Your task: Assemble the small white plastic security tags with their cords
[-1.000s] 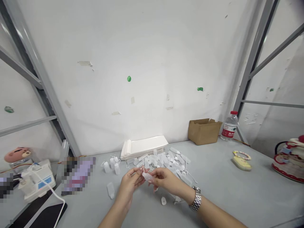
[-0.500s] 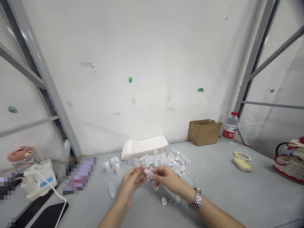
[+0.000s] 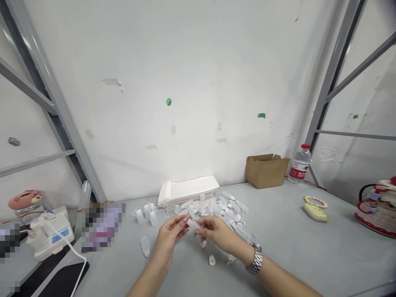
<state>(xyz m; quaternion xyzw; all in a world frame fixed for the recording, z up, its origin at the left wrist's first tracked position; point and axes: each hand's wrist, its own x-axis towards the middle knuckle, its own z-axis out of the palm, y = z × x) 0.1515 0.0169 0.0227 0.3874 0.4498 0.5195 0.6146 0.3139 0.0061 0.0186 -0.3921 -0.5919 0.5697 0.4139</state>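
The left forearm [image 3: 145, 286] and the right forearm [image 3: 284, 282] are both bare and are extended from the bottom edge of the view, angled inward so that they converge near the centre. The left hand [image 3: 168, 239] is raised with its palm turned inward, and its fingers [image 3: 177, 222] are bent toward the right in a pinch. The right hand [image 3: 215, 233] is held with its back turned upward, and its fingers [image 3: 202, 225] are curled toward the left. The right wrist [image 3: 243, 253] is slightly flexed. The two hands are kept just apart, with their fingertips close together.
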